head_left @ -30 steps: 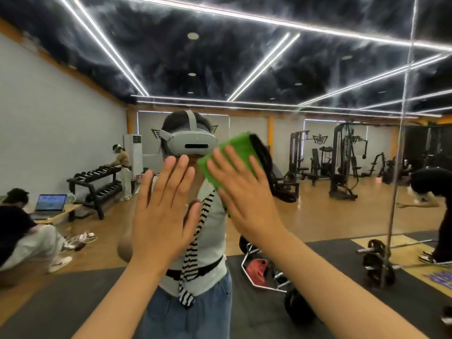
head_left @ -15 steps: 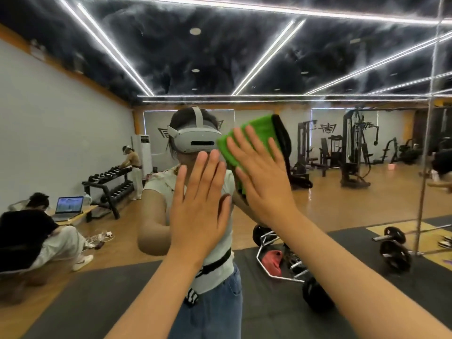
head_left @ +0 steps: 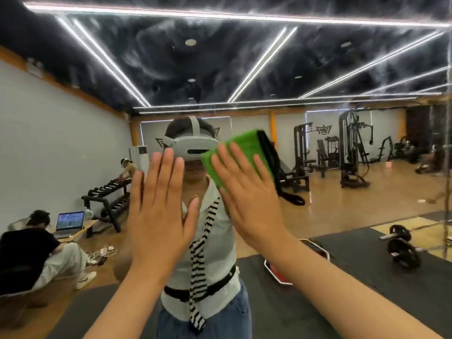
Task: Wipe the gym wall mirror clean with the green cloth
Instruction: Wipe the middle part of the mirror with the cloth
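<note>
Gym mirror point(head_left: 342, 192): right hand point(head_left: 254, 204) presses green cloth point(head_left: 241, 157) flat.

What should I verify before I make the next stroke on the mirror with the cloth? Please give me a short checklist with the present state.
1. Cloth control: the right hand presses the green cloth with straight fingers. Ok.
2. Cloth flat against the mirror: its reflection meets its edge. Ok.
3. Fingerprints: the left hand is open beside the cloth and holds nothing. Contact with the glass: cannot tell.
4. Dirt left: pale streaks lie over the reflected ceiling. Smears or ceiling pattern: cannot tell.
5. Room to the right: plain glass up to the mirror seam. Ok.
</note>
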Demonstrator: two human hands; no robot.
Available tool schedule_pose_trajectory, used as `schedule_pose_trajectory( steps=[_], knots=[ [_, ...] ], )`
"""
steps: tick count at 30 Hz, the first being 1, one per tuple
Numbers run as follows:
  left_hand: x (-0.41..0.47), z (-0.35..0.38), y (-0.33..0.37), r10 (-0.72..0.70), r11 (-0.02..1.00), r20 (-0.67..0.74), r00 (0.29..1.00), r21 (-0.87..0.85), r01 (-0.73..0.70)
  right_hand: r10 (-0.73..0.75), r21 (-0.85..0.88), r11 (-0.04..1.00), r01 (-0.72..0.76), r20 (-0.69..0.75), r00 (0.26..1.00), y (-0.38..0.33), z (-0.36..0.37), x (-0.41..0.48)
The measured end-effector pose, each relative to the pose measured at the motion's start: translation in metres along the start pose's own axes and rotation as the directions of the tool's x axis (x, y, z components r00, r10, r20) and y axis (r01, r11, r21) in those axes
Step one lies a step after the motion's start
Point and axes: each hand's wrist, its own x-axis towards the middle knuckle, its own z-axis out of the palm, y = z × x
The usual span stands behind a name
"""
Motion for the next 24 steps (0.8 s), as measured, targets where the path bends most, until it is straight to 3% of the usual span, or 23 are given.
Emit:
schedule_pose_trajectory(
  steps=[3,6,9,14,20,24],
  knots=[
    [-0.001,-0.001,-0.001,0.002,1.0,0.0,1.0,0.022,-0.002,-0.135,-0.054,0.989,0.137,0.038,0.99,0.035,-0.011,-0.025],
    [-0.001,-0.001,0.001,0.004,0.998,0.021,1.0,0.059,-0.006,0.057,-0.034,0.998,-0.058,-0.039,0.998,0.073,-0.027,-0.009],
    [-0.001,-0.001,0.001,-0.001,0.998,0.026,1.0,0.067,0.0,0.223,-0.043,0.973,-0.227,-0.091,0.971,0.062,-0.027,0.026],
    [-0.002,-0.002,0.0,0.001,0.998,0.036,0.999,0.056,-0.003,0.124,-0.113,0.985,-0.128,-0.044,0.991,0.061,-0.029,0.029],
    [-0.002,-0.001,0.001,0.005,0.999,0.017,1.0,0.047,-0.006,0.12,-0.306,0.946,-0.106,0.029,0.992,0.087,-0.042,0.037],
    [-0.002,0.0,0.001,0.007,0.999,0.005,1.0,0.043,-0.008,0.153,-0.258,0.953,-0.157,-0.036,0.988,0.08,-0.033,0.037]
  ],
)
